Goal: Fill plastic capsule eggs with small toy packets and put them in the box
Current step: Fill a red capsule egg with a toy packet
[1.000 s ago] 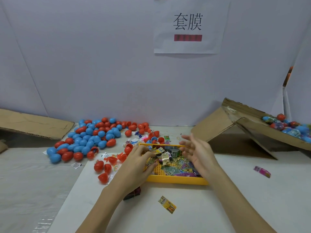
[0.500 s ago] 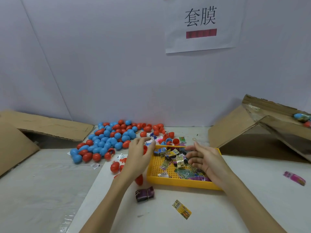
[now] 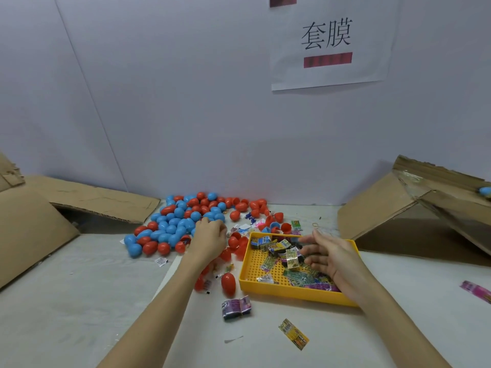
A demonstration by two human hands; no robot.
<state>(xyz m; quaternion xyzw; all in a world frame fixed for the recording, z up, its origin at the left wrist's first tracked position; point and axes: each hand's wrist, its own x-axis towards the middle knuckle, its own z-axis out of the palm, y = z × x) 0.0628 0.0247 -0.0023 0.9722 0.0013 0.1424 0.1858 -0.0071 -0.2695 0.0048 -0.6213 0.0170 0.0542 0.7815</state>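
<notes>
A pile of blue and red capsule eggs (image 3: pixel 183 221) lies at the back left of the table. My left hand (image 3: pixel 210 239) reaches its right edge, fingers bent down over the eggs; whether they grip one is hidden. A yellow tray (image 3: pixel 292 295) holds several small toy packets (image 3: pixel 279 254). My right hand (image 3: pixel 328 257) hovers over the tray's right side, palm turned left, fingers loosely spread and holding nothing. The cardboard box (image 3: pixel 449 200) at the right shows one blue egg (image 3: pixel 485 191) at the frame edge.
A lone red egg (image 3: pixel 228 283), a bundle of packets (image 3: pixel 236 308) and a yellow packet (image 3: pixel 293 333) lie in front of the tray. A pink packet (image 3: pixel 475 291) lies far right. Open egg halves (image 3: pixel 279 225) sit behind the tray. Cardboard flaps (image 3: pixel 93 201) stand at the left.
My left hand has moved from the tray's left edge back and left to the egg pile. My right hand stays over the tray. The view has turned left.
</notes>
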